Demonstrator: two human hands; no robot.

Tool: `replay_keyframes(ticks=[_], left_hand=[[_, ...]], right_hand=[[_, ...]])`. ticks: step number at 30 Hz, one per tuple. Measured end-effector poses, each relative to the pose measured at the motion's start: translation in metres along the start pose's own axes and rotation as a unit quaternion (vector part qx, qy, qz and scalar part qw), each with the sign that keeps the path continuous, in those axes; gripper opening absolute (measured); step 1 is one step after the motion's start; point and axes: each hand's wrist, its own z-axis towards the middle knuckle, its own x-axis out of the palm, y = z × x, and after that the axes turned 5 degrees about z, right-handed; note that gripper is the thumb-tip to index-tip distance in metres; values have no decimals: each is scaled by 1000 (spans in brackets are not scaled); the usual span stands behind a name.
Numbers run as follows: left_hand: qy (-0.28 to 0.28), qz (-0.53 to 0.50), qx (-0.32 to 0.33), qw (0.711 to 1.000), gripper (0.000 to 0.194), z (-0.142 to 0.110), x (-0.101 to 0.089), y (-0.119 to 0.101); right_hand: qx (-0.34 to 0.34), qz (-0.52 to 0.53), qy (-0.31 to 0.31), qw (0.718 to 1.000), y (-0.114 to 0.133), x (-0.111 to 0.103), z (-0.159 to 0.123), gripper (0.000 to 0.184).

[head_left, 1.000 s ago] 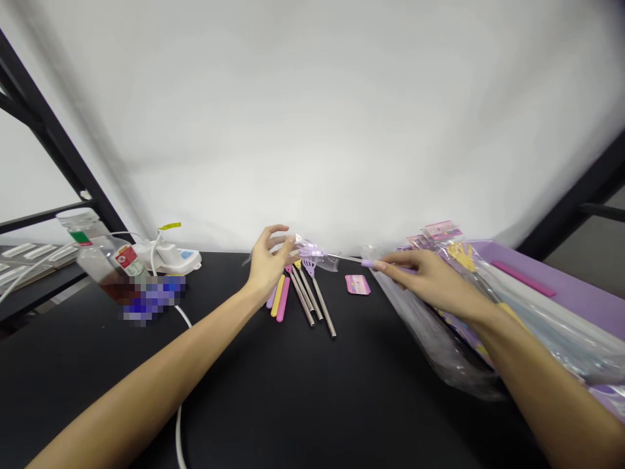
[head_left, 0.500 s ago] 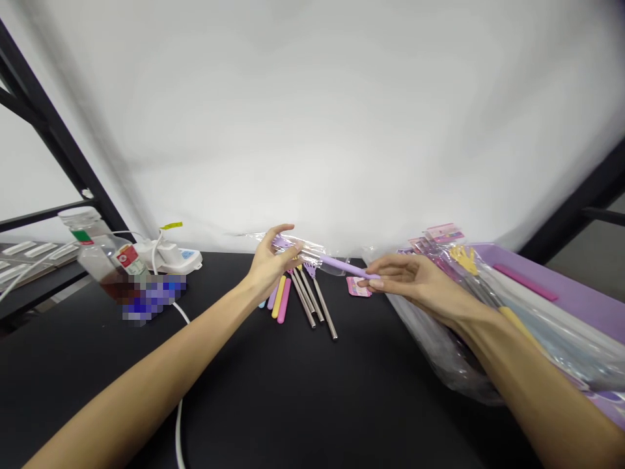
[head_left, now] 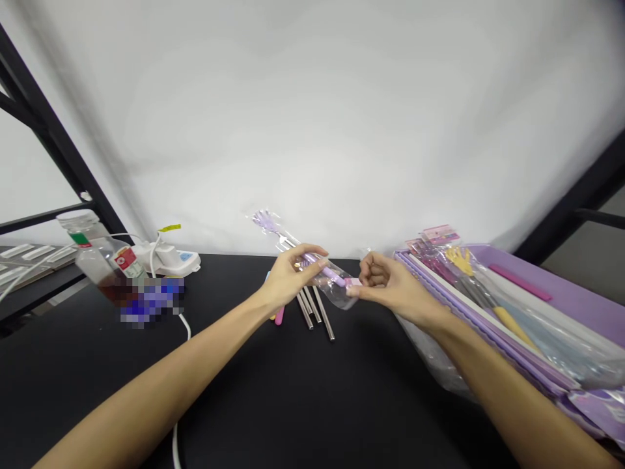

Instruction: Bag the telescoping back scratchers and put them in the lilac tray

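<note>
My left hand grips a clear plastic bag around the lilac handle of a back scratcher. The scratcher's hand-shaped lilac head sticks out to the upper left, still wrapped in film. My right hand has curled fingers and pinches the bag's far end. A small pink card shows just beside those fingertips, and I cannot tell whether it lies on the table. Below my hands lie several metal rods and a pink handle, partly hidden by my left hand.
A lilac tray holds packaged scratchers at the right, over loose clear film. The black table carries a bottle, a white power strip and a white cable. A black metal frame stands at both sides.
My hands have come together in the middle. The scratcher now lies tilted inside the bag, its head pointing up left. My right hand has moved left and curled.
</note>
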Motion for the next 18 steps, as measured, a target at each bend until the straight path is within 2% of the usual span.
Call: replay_keyframes(ticks=[2,4,6,8,11,14,16,18], left_hand=[[-18,9,2,1000,34,3,-8,2],[-16,30,1,999,36,5,-16,5],[-4,52,2,999,35,5,-21,9],[9,67,4,998,34,5,-24,13],[32,84,4,996,34,4,-23,16],[59,77,9,995,33,2,-21,15],[73,60,10,995,33,2,-20,13],[82,52,10,995,33,1,-18,12]], right_hand=[[-8,-66,-18,998,-6,-8,0,29],[-40,-186,-30,981,-15,-16,-1,22],[-67,-293,0,954,-26,-20,-2,35],[-65,-350,43,934,-34,-20,-4,51],[-69,-366,58,926,-34,-15,-5,60],[-157,-316,63,933,-21,-9,-5,60],[-224,-281,62,931,-10,-4,-5,40],[-261,-254,57,930,-2,1,-7,14]])
